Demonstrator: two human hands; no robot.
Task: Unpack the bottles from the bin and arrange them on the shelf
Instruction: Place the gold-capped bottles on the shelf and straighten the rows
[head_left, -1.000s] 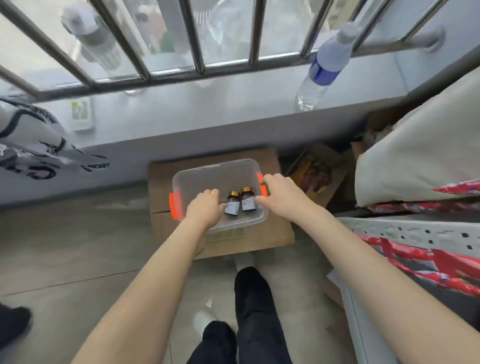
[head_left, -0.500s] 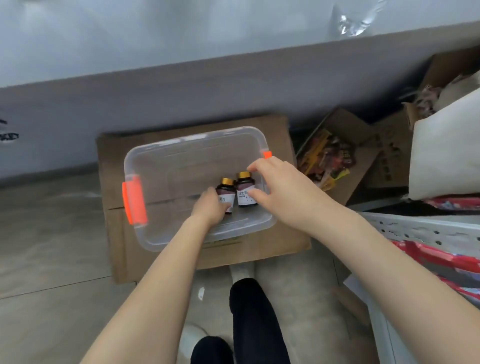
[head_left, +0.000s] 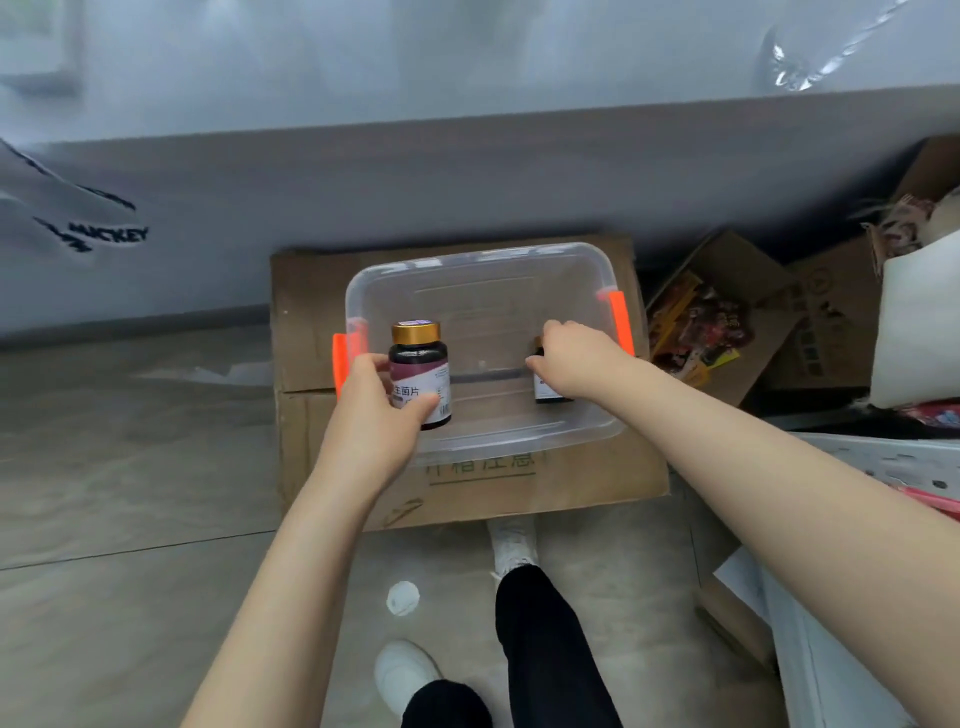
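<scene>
A clear plastic bin (head_left: 493, 265) with orange side latches sits on a cardboard box (head_left: 306, 291) on the floor. My left hand (head_left: 374, 410) grips a dark bottle (head_left: 420, 364) with a gold cap and a maroon label, raised above the bin's left side. My right hand (head_left: 576, 358) is curled round a second dark bottle (head_left: 545, 389) inside the bin at its right side; only the bottle's lower part and left edge show. The grey ledge (head_left: 467, 67) runs across the top of the view.
An open cardboard box (head_left: 727, 312) of colourful packets lies right of the bin. A white bag (head_left: 919, 322) and a patterned surface (head_left: 883, 457) stand at the right. A clear water bottle's base (head_left: 800, 57) rests on the ledge. My legs and white shoes (head_left: 405, 670) are below.
The two bottles stood side by side in the bin. My left hand has taken one and lifted it up to the left; my right hand has closed round the other.
</scene>
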